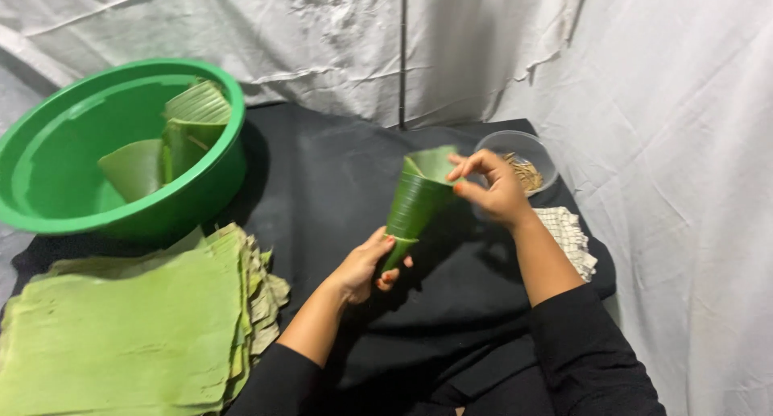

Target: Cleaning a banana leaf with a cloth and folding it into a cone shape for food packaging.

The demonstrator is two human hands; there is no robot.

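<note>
A green banana-leaf cone (416,200) is held above the black cloth, its wide mouth up and its tip pointing down-left. My left hand (366,264) grips the narrow tip from below. My right hand (493,189) pinches the cone's upper rim on its right side, fingers curled over the edge. Both arms wear black sleeves.
A green plastic basin (48,182) at the left holds several finished leaf cones (173,134). A stack of flat cut leaves (129,327) lies at the lower left. Behind my right hand stand a clear bowl of small sticks (523,162) and a woven mat (570,237). White cloth hangs behind.
</note>
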